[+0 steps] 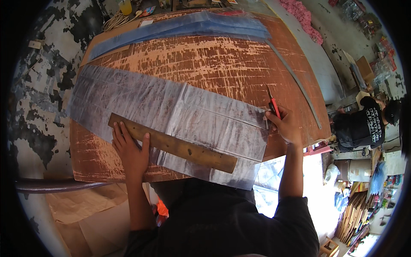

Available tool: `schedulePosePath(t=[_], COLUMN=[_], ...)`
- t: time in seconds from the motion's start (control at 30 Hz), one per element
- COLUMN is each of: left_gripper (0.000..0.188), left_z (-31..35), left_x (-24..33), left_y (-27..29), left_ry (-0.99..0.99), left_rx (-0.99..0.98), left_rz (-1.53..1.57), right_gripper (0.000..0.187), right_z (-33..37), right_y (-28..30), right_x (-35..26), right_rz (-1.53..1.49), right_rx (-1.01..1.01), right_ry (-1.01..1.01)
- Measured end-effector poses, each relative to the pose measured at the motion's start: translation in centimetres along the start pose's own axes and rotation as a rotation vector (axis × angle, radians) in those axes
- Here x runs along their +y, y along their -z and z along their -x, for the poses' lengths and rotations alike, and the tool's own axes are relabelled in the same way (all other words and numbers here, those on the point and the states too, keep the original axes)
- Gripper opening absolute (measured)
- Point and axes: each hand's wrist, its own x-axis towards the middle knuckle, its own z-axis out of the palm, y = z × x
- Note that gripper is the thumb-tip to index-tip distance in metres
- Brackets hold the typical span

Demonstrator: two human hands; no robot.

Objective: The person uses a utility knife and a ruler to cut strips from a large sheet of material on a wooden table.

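Note:
A clear plastic sheet (141, 92) with crease lines lies slantwise across the worn table, its near right corner hanging past the front edge. On it rests a brown, flat straightedge (188, 147), tilted down to the right. My left hand (132, 150) lies on the straightedge's left end with fingers spread, pressing it but not wrapped round it. At the sheet's right end, my right hand (284, 124) is closed round a red-handled cutter knife (274, 108), its thin blade pointing away from me. The thumb and fingers of that hand are close to the sheet's edge.
Bluish plastic sheets (180, 31) are stacked at the far side of the brown table (239, 70). A thin grey strip (297, 83) lies along the right. Coiled rope (116, 21) sits far left. Another person in black (361, 124) is at the right.

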Motion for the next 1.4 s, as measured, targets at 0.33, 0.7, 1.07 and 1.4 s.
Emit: schedulePosePath(t=[0.33,0.7,1.07,1.4], left_gripper=[0.103,0.092,0.106,0.108], left_z=[-0.1,0.1,0.2,-0.1], left_x=[0.2,1.2,0.8,0.8], left_y=[0.1,2.1,1.6,1.6], left_ry=[0.005,-0.059,-0.006,-0.004], left_rx=[-0.003,0.022,-0.053,-0.071], left_rz=[0.061,0.117,0.140,0.133], right_gripper=[0.025,0.068,0.079,0.076], right_z=[-0.1,10.8,10.2,9.6], right_y=[-0.3,-8.6,-8.5,-8.9], right_x=[1.0,-2.1,-0.3,-0.1], right_rz=[0.292,0.693,0.693,0.608], right_rx=[0.221,-0.285,-0.373,-0.371], right_ry=[0.160,0.587,0.699,0.720])
